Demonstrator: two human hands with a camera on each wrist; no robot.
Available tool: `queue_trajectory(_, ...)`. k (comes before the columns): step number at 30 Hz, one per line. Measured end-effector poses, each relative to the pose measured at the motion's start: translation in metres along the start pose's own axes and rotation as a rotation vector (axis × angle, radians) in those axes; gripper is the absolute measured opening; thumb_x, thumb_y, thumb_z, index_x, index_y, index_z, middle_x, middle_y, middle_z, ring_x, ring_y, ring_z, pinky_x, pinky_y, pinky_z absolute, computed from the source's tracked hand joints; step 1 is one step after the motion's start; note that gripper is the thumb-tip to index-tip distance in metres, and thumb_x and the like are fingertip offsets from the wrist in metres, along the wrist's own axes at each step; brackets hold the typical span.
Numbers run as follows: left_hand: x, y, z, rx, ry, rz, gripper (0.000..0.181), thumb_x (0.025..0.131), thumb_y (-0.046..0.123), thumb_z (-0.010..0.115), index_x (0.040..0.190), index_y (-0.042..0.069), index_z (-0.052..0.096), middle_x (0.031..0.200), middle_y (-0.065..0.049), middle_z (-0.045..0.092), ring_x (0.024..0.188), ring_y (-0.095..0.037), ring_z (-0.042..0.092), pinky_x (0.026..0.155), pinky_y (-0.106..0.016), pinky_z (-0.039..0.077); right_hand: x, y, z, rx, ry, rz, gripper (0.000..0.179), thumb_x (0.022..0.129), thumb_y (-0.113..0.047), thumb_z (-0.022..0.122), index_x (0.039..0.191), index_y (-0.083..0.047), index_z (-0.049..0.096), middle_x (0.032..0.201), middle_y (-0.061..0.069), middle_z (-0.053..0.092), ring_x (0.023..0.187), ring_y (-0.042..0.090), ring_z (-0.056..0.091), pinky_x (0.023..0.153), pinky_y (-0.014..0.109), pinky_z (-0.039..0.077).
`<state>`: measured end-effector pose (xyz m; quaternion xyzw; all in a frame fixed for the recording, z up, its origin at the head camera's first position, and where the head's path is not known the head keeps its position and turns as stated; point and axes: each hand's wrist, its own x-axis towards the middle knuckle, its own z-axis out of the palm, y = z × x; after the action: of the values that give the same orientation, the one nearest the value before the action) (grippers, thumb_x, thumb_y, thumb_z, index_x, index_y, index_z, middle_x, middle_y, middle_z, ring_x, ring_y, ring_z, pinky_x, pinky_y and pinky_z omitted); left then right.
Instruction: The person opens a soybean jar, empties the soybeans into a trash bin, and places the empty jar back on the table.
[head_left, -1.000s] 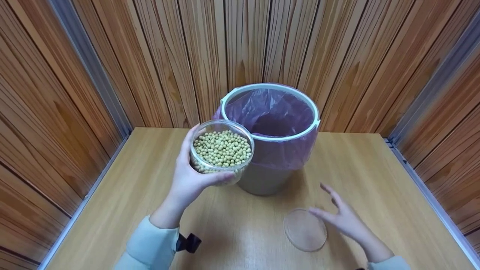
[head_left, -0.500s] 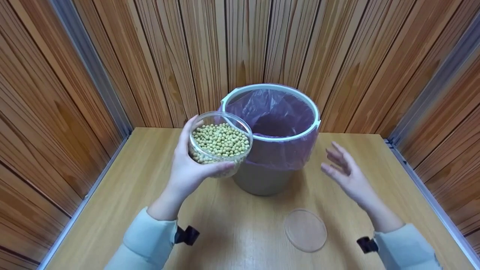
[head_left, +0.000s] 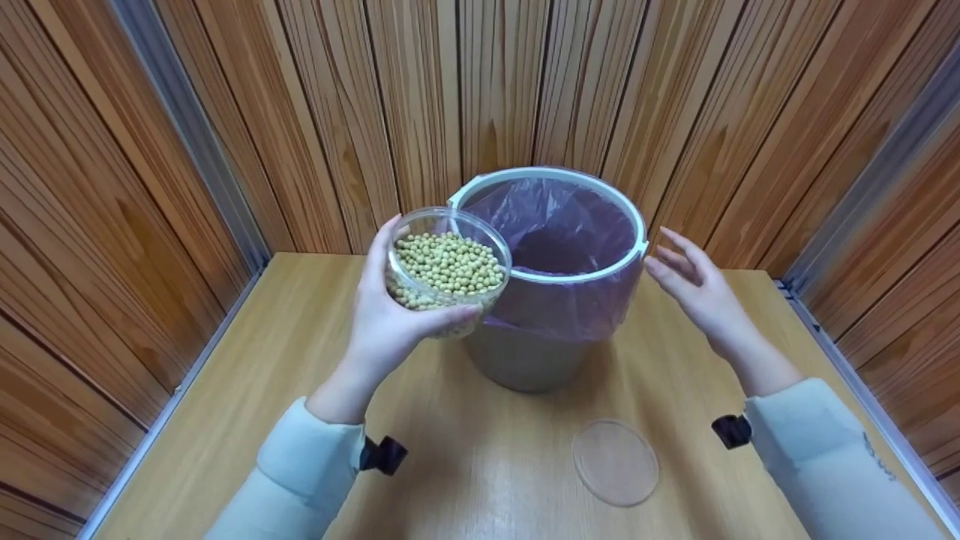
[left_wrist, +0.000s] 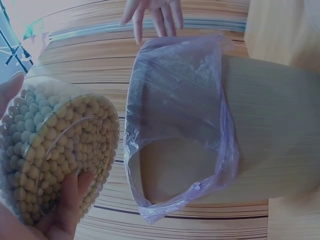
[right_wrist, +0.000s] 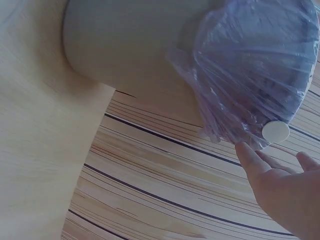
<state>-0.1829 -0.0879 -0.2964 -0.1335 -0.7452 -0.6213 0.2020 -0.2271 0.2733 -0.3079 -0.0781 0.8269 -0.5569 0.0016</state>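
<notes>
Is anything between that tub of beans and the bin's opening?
Nothing visible: the left hand holds the tub of beans left of the bin, with an open gap in the left wrist view. The right hand is opposite.

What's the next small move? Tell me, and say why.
I'd probably steady the bin by its white rim with the right hand: it holds nothing and is close by that rim, while the left hand holds an open jar of beans at the opposite side.
</notes>
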Motion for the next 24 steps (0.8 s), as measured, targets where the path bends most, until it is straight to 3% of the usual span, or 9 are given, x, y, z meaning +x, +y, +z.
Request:
queue_trajectory(7,0.005,0.002,0.002,0.058,0.006,-0.002,0.114,0.048,0.038,0.091,0.143,0.026,0.029,0.141,0.002,0.037,0.123,-0.014,0.041,0.102,-0.036,0.035,0.025,-0.004,0.003,0.092,-0.003,0.052,0.075,0.090,-0.048,0.051,0.149,-0.020,0.014,0.150,0.019,0.023,0.136,0.033,0.027,0.109,0.048,0.025)
queue_trajectory(14,0.014,0.001,0.004,0.098,0.015,0.003,0.117,0.045,0.042,0.091,0.143,0.026,0.029,0.140,0.000,0.038,0.121,-0.014,0.041,0.102,-0.035,0.035,0.046,0.000,0.012,0.155,0.018,0.123,0.082,0.086,-0.053,0.053,0.150,-0.020,0.013,0.152,0.017,0.017,0.138,0.032,0.023,0.111,0.048,0.022)
queue_trajectory(24,0.025,0.000,0.005,0.182,0.010,0.001,0.118,0.045,0.049,0.089,0.143,0.023,0.029,0.136,-0.003,0.041,0.120,-0.017,0.043,0.100,-0.040,0.037,0.059,0.008,0.026,0.173,0.048,0.123,0.083,0.088,-0.042,0.058,0.150,-0.021,0.007,0.154,0.010,0.007,0.138,0.030,0.020,0.111,0.046,0.023)
